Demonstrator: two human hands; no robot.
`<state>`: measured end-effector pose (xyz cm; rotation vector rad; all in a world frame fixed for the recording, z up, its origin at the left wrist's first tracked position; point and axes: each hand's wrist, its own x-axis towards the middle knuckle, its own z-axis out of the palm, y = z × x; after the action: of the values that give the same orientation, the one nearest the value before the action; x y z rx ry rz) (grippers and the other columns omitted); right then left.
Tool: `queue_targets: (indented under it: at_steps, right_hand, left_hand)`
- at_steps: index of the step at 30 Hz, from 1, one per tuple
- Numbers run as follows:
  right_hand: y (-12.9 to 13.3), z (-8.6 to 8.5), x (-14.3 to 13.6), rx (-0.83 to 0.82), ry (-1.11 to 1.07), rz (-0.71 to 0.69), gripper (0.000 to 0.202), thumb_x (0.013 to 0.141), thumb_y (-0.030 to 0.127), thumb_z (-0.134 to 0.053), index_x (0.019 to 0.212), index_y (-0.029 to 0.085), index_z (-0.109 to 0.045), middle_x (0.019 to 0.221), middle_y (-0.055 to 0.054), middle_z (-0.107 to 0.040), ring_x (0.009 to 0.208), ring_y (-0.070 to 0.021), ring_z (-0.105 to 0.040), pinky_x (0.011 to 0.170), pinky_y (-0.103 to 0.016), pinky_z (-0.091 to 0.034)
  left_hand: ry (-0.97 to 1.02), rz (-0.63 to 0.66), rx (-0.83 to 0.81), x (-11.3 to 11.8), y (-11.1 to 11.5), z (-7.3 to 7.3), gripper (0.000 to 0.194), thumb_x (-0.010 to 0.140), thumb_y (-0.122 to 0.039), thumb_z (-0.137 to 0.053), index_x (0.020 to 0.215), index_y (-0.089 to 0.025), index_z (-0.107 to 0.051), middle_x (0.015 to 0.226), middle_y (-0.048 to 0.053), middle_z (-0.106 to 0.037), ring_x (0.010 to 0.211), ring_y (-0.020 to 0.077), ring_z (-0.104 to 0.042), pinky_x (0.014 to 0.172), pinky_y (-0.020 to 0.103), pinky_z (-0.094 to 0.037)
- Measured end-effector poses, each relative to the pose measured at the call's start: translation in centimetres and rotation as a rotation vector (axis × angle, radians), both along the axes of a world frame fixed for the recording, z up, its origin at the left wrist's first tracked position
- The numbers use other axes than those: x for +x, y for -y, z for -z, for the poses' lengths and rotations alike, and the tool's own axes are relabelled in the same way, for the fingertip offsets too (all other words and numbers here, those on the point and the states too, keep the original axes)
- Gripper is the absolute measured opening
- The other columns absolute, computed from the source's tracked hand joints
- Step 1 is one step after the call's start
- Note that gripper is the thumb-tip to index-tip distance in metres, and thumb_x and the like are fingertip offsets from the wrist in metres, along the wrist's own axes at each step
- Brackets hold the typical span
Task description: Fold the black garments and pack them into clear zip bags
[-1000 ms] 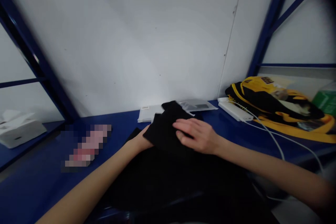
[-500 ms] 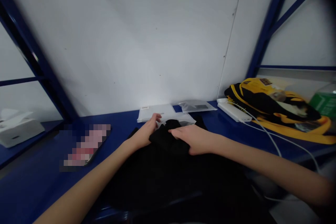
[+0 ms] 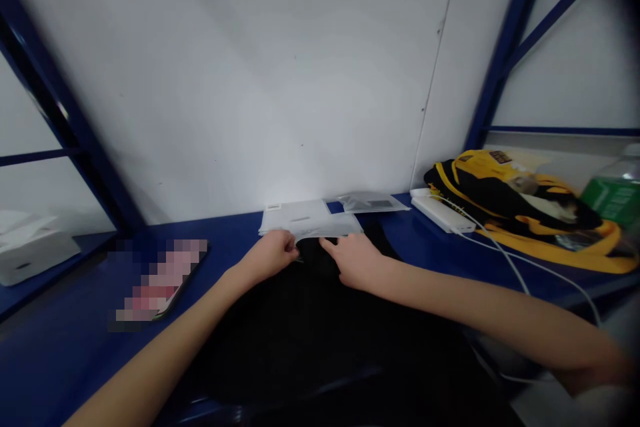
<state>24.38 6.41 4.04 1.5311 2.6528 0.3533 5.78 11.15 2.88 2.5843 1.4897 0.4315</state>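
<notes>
A large piece of black cloth [image 3: 320, 320], probably a garment, covers the near part of the blue table. At its far left edge my left hand [image 3: 273, 253] is closed in a pinch on the cloth; what lies inside the fingers is partly hidden. My right hand [image 3: 359, 261] lies at the far right edge, its index finger stretched along the top of the cloth and the other fingers curled onto it. Just beyond the cloth edge, between both hands, shows a translucent plastic bag [image 3: 333, 224].
White flat packets [image 3: 290, 213] and another clear bag [image 3: 373, 201] lie by the wall. On the right are a white power bank [image 3: 444, 213] with cables, a black-and-yellow bag [image 3: 525, 200] and a green-labelled bottle [image 3: 615, 190]. A phone [image 3: 165, 280] and tissues [image 3: 35, 250] are left.
The bunched top of the black cloth now lies flatter. My left hand has moved slightly left and down, its fingers closing from apart. My right hand's index finger has stretched out.
</notes>
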Motion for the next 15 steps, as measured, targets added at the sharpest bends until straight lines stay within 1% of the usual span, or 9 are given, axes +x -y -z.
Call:
queue_targets:
  at_steps: [2,4,5,8,9,10,12,14,15]
  right_hand:
    - [-0.1,0.1,-0.9,-0.002,-0.014,0.090,0.060,0.067,0.017,-0.055,0.124,0.005,-0.042,0.085,-0.016,-0.066,0.076,-0.0278,-0.061,0.057,-0.033,-0.046]
    - [-0.4,0.1,-1.5,-0.020,-0.003,0.123,0.052,0.068,0.016,-0.055,0.118,0.004,-0.047,0.088,-0.017,-0.065,0.076,-0.0277,-0.062,0.057,-0.033,-0.046]
    - [-0.6,0.1,-1.7,-0.026,0.014,0.106,0.049,0.069,0.016,-0.056,0.116,0.004,-0.050,0.091,-0.018,-0.065,0.076,-0.0274,-0.062,0.057,-0.033,-0.047]
    - [-1.4,0.0,-1.8,-0.014,0.055,-0.013,0.044,0.071,0.020,-0.058,0.112,0.005,-0.053,0.103,-0.019,-0.062,0.082,-0.0277,-0.061,0.063,-0.033,-0.048]
    - [-1.7,0.0,-1.8,-0.008,0.046,-0.038,0.043,0.072,0.023,-0.059,0.111,0.005,-0.054,0.106,-0.019,-0.061,0.084,-0.0281,-0.061,0.064,-0.033,-0.048]
    - [-2.0,0.0,-1.9,-0.014,0.023,-0.032,0.042,0.073,0.026,-0.059,0.109,0.006,-0.055,0.106,-0.019,-0.061,0.085,-0.0286,-0.061,0.065,-0.034,-0.048]
    - [-2.4,0.1,-2.3,-0.035,-0.038,0.053,0.036,0.075,0.028,-0.057,0.103,0.006,-0.059,0.101,-0.019,-0.063,0.083,-0.0295,-0.061,0.063,-0.035,-0.048]
    - [-2.8,0.3,-3.0,-0.049,-0.079,0.151,0.030,0.077,0.026,-0.054,0.096,0.004,-0.062,0.093,-0.020,-0.065,0.079,-0.0306,-0.062,0.061,-0.037,-0.048]
    - [-2.9,0.5,-3.3,-0.049,-0.087,0.186,0.030,0.077,0.024,-0.053,0.096,0.003,-0.062,0.092,-0.021,-0.065,0.079,-0.0313,-0.062,0.062,-0.039,-0.048]
  left_hand:
    - [0.012,0.003,0.054,0.1,0.1,0.0,0.017,0.069,-0.019,-0.044,0.053,-0.018,-0.038,0.061,-0.001,-0.048,0.054,0.0097,-0.043,0.053,0.023,-0.031]
    - [0.007,0.002,0.104,0.2,0.3,-0.1,0.019,0.071,-0.019,-0.044,0.053,-0.017,-0.037,0.064,-0.001,-0.046,0.054,0.0092,-0.042,0.053,0.023,-0.030]
    - [0.000,0.002,0.124,0.2,0.4,-0.2,0.020,0.071,-0.019,-0.043,0.053,-0.017,-0.037,0.065,-0.001,-0.045,0.054,0.0089,-0.041,0.052,0.023,-0.030]
    - [-0.009,0.012,0.167,0.2,0.5,-0.2,0.020,0.074,-0.018,-0.042,0.054,-0.017,-0.037,0.068,-0.001,-0.043,0.053,0.0082,-0.040,0.051,0.023,-0.029]
    - [-0.010,0.021,0.177,0.2,0.5,-0.2,0.020,0.074,-0.018,-0.041,0.055,-0.017,-0.037,0.068,-0.001,-0.043,0.054,0.0083,-0.040,0.052,0.023,-0.029]
    - [-0.011,0.033,0.186,0.2,0.6,-0.2,0.020,0.075,-0.018,-0.041,0.055,-0.017,-0.037,0.069,-0.001,-0.042,0.054,0.0084,-0.041,0.052,0.023,-0.030]
    - [-0.016,0.056,0.200,0.3,0.6,-0.2,0.019,0.074,-0.017,-0.041,0.056,-0.018,-0.036,0.070,-0.001,-0.041,0.055,0.0088,-0.041,0.053,0.023,-0.031]
    - [-0.014,0.073,0.214,0.4,0.6,-0.1,0.019,0.074,-0.016,-0.041,0.056,-0.018,-0.035,0.071,-0.001,-0.041,0.056,0.0088,-0.041,0.053,0.023,-0.031]
    - [-0.009,0.083,0.217,0.4,0.6,0.0,0.018,0.074,-0.015,-0.041,0.057,-0.018,-0.034,0.072,-0.001,-0.041,0.056,0.0086,-0.041,0.053,0.023,-0.032]
